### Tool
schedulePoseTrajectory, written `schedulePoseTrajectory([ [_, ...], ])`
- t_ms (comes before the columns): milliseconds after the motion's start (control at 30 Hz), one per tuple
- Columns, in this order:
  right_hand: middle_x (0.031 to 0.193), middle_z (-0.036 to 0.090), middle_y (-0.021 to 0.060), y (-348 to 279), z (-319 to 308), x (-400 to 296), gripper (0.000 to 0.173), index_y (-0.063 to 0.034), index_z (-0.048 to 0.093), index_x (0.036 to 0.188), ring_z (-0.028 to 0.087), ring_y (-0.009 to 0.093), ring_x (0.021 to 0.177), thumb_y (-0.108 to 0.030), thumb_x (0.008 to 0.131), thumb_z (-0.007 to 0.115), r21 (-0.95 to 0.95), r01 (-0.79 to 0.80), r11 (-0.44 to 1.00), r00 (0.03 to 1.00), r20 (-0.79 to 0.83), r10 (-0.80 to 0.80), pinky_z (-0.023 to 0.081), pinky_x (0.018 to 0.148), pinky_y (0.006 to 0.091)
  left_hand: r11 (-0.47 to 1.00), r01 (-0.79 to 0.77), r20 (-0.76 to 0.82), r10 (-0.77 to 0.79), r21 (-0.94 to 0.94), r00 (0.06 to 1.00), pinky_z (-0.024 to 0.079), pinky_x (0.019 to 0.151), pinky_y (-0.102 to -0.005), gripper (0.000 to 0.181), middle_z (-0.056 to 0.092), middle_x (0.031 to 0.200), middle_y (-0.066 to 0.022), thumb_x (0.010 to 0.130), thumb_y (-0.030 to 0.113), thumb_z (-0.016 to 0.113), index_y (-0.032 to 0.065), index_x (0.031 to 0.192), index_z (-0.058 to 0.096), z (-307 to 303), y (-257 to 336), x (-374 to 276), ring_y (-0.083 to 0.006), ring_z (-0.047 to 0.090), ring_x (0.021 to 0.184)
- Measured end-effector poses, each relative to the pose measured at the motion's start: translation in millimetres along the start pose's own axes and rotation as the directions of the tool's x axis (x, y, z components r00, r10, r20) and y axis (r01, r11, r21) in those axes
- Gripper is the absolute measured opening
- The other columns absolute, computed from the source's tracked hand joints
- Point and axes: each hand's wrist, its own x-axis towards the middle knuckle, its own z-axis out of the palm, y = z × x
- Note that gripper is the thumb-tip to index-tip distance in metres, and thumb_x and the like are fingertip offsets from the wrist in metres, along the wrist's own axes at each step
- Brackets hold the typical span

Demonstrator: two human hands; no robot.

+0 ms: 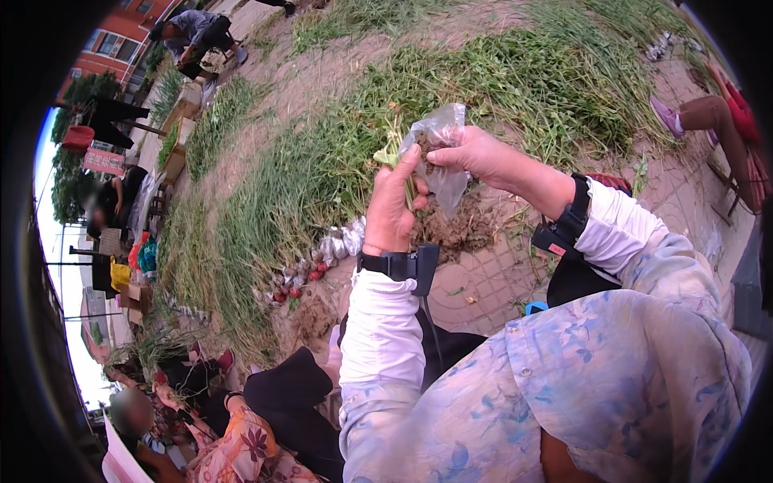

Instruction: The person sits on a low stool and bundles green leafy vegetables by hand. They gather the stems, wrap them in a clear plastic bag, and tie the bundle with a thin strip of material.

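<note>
My left hand (395,202) is closed around the green stems of a leafy plant (389,154), held upright, its thumb near the rim of a clear plastic bag (448,184). My right hand (477,158) pinches that bag from the other side. Brown soil (432,148) shows in the bag's upper part. The lower end of the bag hangs free above a heap of loose soil (459,226) on the paving. Whether the plant's roots are in the bag, I cannot tell. Behind my hands lies a broad spread of cut green plants (501,78).
Several small soil-filled bags (338,244), some red, stand in a row left of my hands. Another soil heap (314,317) lies nearby. A person in a floral top (247,441) sits close at lower left. Another person's leg (703,118) is at right. Long grassy plants (253,211) cover the left ground.
</note>
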Motion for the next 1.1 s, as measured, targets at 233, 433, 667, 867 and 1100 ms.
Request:
schedulePoseTrajectory([
  [233,0.078,0.060,0.0018,3,2,1,0.015,-0.0019,0.061,0.087,0.055,0.008,0.069,-0.012,0.076,0.060,-0.157,0.023,0.987,0.999,-0.039,-0.029,0.044,0.061,0.0222,0.997,0.032,-0.016,-0.031,0.069,0.999,0.030,0.036,-0.0166,0.022,0.053,0.075,0.0028,0.077,0.018,0.063,0.0098,0.095,0.052,1,1,-2,-0.0060,0.044,0.049],
  [433,0.077,0.060,0.0031,4,-3,4,0.013,-0.0007,0.059,0.086,0.056,0.010,0.069,-0.009,0.076,0.059,-0.056,-0.081,0.995,0.993,-0.088,0.076,0.045,0.062,0.0229,0.997,0.038,-0.001,-0.038,0.068,0.999,0.029,0.036,-0.0175,0.022,0.051,0.072,0.0033,0.076,0.013,0.064,0.0092,0.090,0.049,-2,-1,0,-0.0050,0.042,0.048],
  [667,0.088,0.060,0.0118,3,-10,7,0.014,0.0023,0.055,0.092,0.060,0.020,0.077,-0.001,0.078,0.055,0.371,-0.225,0.901,0.967,-0.026,0.253,0.051,0.072,0.0339,0.996,0.060,-0.014,-0.060,0.068,0.998,0.030,0.036,-0.0178,0.022,0.049,0.071,0.0033,0.076,0.008,0.063,0.0087,0.090,0.046,-5,-1,3,-0.0041,0.040,0.048],
  [867,0.091,0.059,0.0093,-5,-13,8,0.017,-0.0001,0.054,0.096,0.059,0.019,0.079,-0.004,0.080,0.056,0.478,-0.281,0.832,0.948,0.004,0.317,0.053,0.067,0.0365,1.000,0.017,0.026,-0.017,-0.001,1.000,0.028,0.035,-0.0161,0.018,0.054,0.072,0.0041,0.082,0.017,0.059,0.0094,0.097,0.052,-2,-2,2,-0.0034,0.041,0.047],
  [1100,0.094,0.057,0.0002,-2,2,8,0.028,-0.0032,0.054,0.105,0.054,0.009,0.082,-0.011,0.079,0.061,0.120,-0.082,0.989,0.995,0.071,0.074,0.046,0.072,0.0228,0.995,-0.095,0.011,0.094,0.044,0.995,0.044,0.056,-0.0225,0.029,0.058,0.088,-0.0005,0.080,0.023,0.063,0.0041,0.101,0.055,-4,1,6,-0.0094,0.054,0.066],
])
